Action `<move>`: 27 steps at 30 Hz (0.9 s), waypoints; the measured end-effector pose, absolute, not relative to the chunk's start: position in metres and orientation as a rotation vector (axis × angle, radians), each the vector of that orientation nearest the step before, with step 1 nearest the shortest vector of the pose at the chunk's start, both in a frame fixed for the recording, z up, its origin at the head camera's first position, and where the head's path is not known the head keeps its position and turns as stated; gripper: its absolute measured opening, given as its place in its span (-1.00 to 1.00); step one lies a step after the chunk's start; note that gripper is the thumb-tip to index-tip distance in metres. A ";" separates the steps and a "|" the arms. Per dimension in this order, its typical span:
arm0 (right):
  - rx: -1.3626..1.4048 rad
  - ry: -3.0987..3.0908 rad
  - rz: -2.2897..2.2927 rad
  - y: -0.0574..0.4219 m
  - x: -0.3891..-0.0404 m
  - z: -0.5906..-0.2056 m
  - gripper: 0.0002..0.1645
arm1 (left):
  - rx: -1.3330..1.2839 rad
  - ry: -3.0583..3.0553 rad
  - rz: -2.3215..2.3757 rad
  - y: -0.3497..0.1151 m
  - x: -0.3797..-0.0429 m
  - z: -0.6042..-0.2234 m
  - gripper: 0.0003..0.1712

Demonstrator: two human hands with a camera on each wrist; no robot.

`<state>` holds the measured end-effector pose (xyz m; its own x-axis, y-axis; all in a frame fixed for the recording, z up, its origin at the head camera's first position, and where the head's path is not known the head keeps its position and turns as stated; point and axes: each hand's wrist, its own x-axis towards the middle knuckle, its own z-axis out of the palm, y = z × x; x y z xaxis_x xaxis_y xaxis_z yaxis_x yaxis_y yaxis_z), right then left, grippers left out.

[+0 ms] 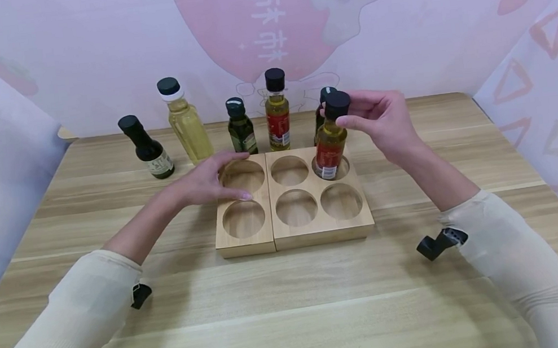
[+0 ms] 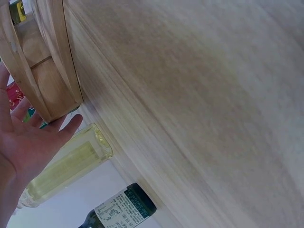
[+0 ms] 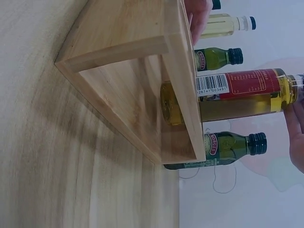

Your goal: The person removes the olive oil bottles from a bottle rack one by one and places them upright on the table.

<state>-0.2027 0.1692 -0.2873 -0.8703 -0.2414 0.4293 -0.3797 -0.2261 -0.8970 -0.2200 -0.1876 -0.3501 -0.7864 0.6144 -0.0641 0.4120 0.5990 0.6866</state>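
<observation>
A wooden bottle rack point(image 1: 319, 236), made of two pieces side by side, has round holes in its top. My right hand point(image 1: 381, 123) pinches an oil bottle with a red label point(image 1: 329, 149) near its dark cap. That bottle leans slightly in the back right hole. Through the rack's open side in the right wrist view, the oil bottle's base point(image 3: 171, 104) shows below the top board. My left hand point(image 1: 208, 181) rests at the left edge of the rack, thumb and fingers spread along it. In the left wrist view, the left hand point(image 2: 28, 142) has fairly straight fingers.
Behind the rack stand a small green bottle point(image 1: 241, 129), another red-labelled bottle point(image 1: 279, 123) and a second small dark bottle point(image 1: 319, 117), partly hidden. To the left are a tall pale-yellow oil bottle point(image 1: 188, 124) and a dark bottle with a white label point(image 1: 151, 153). A printed curtain backs the table.
</observation>
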 end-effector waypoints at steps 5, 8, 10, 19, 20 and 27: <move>0.740 -1.879 2.268 0.171 -0.202 -0.285 -0.47 | 0.850 2.539 0.975 -0.188 -0.220 -0.351 0.04; 0.694 -1.900 2.246 0.172 -0.202 -0.284 -0.45 | 0.858 2.549 0.956 -0.188 -0.220 -0.350 0.05; 0.665 -1.908 2.253 0.173 -0.201 -0.282 -0.46 | 0.862 2.557 0.937 -0.188 -0.220 -0.350 0.05; 0.712 -1.865 2.252 0.175 -0.201 -0.279 -0.48 | 0.838 2.571 0.899 -0.188 -0.220 -0.350 0.07; 0.726 -1.853 2.254 0.175 -0.201 -0.278 -0.49 | 0.833 2.569 0.901 -0.188 -0.220 -0.350 0.07; 0.766 -1.814 2.256 0.177 -0.202 -0.275 -0.53 | 0.822 2.569 0.901 -0.188 -0.220 -0.350 0.07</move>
